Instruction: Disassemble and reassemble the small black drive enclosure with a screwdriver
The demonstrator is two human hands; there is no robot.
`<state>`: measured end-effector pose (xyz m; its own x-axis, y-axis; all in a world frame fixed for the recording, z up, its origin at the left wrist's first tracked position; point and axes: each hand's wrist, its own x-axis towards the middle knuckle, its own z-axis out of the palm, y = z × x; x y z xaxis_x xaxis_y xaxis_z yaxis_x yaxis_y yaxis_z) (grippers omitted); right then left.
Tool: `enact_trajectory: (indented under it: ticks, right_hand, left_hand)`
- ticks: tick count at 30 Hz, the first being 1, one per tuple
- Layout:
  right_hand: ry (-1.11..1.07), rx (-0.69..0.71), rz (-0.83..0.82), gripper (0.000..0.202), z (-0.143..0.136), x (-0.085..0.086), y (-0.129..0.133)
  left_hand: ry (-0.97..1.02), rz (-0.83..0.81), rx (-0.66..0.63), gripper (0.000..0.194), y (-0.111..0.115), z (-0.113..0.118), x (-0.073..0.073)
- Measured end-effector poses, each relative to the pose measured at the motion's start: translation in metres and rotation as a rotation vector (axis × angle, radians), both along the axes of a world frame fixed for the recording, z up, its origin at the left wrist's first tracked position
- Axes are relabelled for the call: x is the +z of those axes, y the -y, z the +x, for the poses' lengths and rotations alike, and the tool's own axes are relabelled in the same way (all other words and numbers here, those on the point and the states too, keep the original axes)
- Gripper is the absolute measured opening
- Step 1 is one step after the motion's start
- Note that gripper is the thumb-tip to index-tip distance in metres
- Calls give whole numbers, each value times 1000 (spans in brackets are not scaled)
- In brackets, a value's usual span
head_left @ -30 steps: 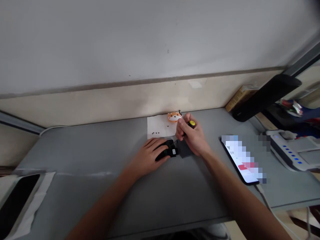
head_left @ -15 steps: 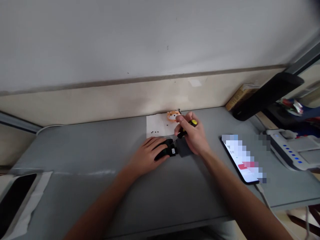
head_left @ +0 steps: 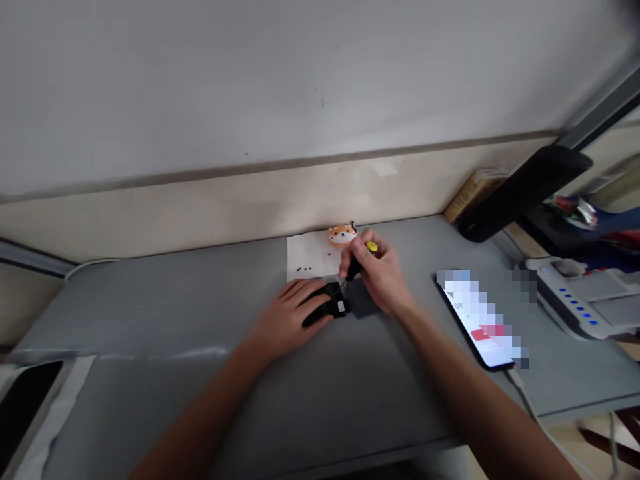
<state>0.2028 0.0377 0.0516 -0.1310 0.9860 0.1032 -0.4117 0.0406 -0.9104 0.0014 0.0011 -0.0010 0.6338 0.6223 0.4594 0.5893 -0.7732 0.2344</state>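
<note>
Left hand, fingers slightly apart, rests on a black device, its white label unreadable; right hand, fingers clamped on a screwdriver, angles it toward seven o'clock.

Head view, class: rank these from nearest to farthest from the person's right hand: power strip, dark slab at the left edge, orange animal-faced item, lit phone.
1. Orange animal-faced item, just beyond the right hand, by the wall.
2. Lit phone, to its right.
3. Power strip, farther right.
4. Dark slab, far left.
</note>
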Motion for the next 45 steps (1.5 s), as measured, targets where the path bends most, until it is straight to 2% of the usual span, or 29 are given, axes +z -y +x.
enact_trajectory:
  ticks: [3,6,9,12,17,22,26,29,32,37,45]
  right_hand:
    - [63,-68,40,55,-1,-3,-2]
    - [12,-6,58,49,-2,-2,-3]
    - [-96,46,-29,41,-1,4,-2]
    - [-151,25,-100,33,0,8,-1]
    - [-111,47,-49,50,1,1,0]
    - [5,-13,48,47,1,-6,-4]
    - [-142,90,-15,43,1,-1,-4]
    - [-183,115,-81,38,3,3,-2]
    - [-117,112,-68,46,4,3,-1]
    - [102,-19,87,45,1,-2,-2]
    - [10,105,-2,50,4,5,-1]
  left_hand:
    - [-2,20,-11,22,-1,0,0]
    - [-3,50,-7,22,-1,1,0]
    - [8,84,-5,21,-1,2,1]
    - [10,95,-7,22,-1,2,2]
    - [-9,67,-1,22,-1,1,2]
    - [-15,49,-2,23,0,1,0]
    - [-18,35,3,22,1,2,3]
    - [-21,19,15,21,2,3,4]
    - [-27,0,10,22,2,2,3]
    - [-33,-17,4,23,2,1,1]
    - [-32,7,-5,23,0,1,3]
